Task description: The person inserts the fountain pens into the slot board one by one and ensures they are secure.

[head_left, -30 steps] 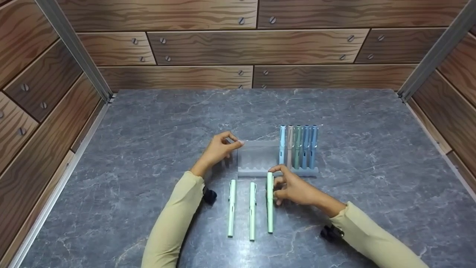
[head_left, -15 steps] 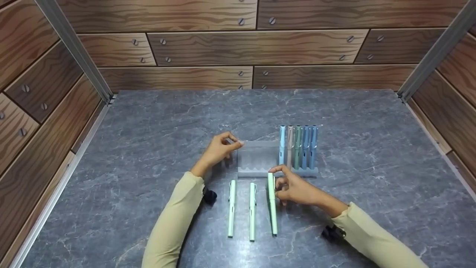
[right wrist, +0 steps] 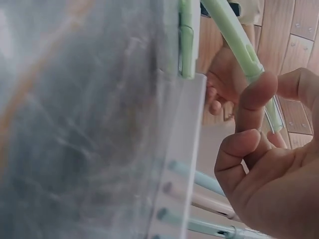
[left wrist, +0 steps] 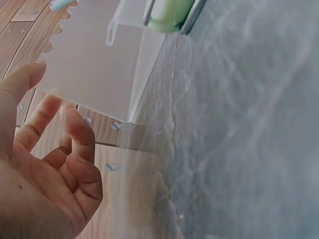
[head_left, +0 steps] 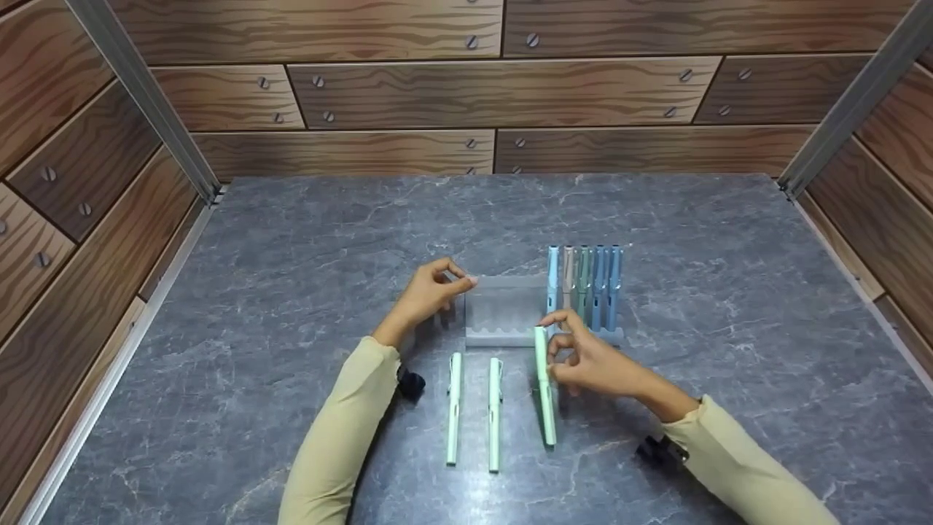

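Note:
My right hand pinches a light green pen near its capped upper end, in front of the clear pen stand. In the right wrist view this pen slants between thumb and fingers. My left hand pinches the stand's upper left corner; the left wrist view shows thumb and a fingertip at the notched edge of the clear plate. Two more light green pens, a left one and a middle one, lie on the table before the stand.
Several pens stand in the right part of the rack, among them a light blue pen, a dark green pen and a blue pen. The grey marbled table is bordered by wood-patterned walls and metal posts.
My right hand has lifted the pen and moved it slightly right and toward the stand, its lower end swinging right. The left hand stays at the stand's corner.

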### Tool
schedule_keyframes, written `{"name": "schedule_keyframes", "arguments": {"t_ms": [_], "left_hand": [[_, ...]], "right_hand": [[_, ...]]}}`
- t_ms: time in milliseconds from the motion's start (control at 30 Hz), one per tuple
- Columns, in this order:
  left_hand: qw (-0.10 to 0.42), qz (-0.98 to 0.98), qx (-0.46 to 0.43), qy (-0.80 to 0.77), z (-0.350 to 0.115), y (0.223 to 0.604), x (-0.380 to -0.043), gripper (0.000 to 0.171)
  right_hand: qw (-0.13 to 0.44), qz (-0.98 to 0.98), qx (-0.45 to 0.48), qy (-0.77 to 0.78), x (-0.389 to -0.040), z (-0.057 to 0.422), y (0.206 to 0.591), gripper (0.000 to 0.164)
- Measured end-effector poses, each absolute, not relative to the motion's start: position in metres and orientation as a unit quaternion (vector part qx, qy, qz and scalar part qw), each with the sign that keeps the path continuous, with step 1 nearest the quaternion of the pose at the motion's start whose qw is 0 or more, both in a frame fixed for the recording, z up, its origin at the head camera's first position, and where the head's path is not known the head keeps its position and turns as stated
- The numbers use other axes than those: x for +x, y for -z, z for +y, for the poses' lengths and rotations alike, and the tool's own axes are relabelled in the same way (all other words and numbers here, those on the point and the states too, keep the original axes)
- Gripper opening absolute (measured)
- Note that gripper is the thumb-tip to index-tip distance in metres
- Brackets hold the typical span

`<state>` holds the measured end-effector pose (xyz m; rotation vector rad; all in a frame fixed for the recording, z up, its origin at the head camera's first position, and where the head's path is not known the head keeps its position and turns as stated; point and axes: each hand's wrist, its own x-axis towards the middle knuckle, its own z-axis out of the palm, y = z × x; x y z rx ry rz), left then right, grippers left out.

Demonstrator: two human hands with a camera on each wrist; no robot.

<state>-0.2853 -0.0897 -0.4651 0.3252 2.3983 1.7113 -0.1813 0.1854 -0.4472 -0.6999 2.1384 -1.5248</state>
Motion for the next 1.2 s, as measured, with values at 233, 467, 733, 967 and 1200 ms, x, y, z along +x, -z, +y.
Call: {"name": "schedule_keyframes", "arguments": {"t_ms": [233, 467, 733, 967, 1200], "left_hand": [[0.087, 0.807, 0.108, -0.574, -0.089, 0.465, -0.285, 0.021], [0.084, 0.807, 0.109, -0.574, -0.089, 0.464, -0.285, 0.023], [0.082, 0.806, 0.109, -0.576, -0.09, 0.465, -0.285, 0.02], [0.086, 0.809, 0.107, -0.571, -0.091, 0.466, -0.285, 0.022], [0.076, 0.81, 0.108, -0.571, -0.089, 0.467, -0.285, 0.023]], "right_hand": [[0.168, 0.772, -0.246, 0.561, -0.183, 0.19, 0.434, 0.058], [0.137, 0.791, -0.227, 0.551, -0.185, 0.19, 0.42, 0.059], [0.063, 0.827, -0.22, 0.513, -0.187, 0.186, 0.412, 0.057], [0.033, 0.838, -0.205, 0.505, -0.191, 0.182, 0.411, 0.056], [-0.012, 0.852, -0.184, 0.49, -0.196, 0.178, 0.413, 0.056]]}}
